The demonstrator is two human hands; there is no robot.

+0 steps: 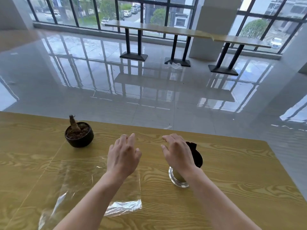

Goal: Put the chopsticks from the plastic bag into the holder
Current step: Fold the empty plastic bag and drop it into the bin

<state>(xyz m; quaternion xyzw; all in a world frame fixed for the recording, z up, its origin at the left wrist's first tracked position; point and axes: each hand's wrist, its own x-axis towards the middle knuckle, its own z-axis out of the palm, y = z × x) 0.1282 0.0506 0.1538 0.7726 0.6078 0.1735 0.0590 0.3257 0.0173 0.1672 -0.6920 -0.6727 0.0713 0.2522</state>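
A clear glass holder (pixel 178 179) stands on the wooden table (pixel 232 180), right of centre. Dark chopsticks (pixel 195 155) stand in it, their tops poking out behind my right wrist. My right hand (pixel 177 151) hovers over the holder with fingers spread and nothing in it, hiding most of the glass. A flat, transparent plastic bag (pixel 79 185) lies on the table to the left, and it looks flat with nothing visible inside. My left hand (pixel 123 155) floats above the bag's right edge, fingers apart and holding nothing.
A small black pot (pixel 79 135) with soil and a cut brown stem sits at the table's back left. The table's far edge runs just beyond my fingers. Past it lie a glossy tiled floor, long counter tables and windows.
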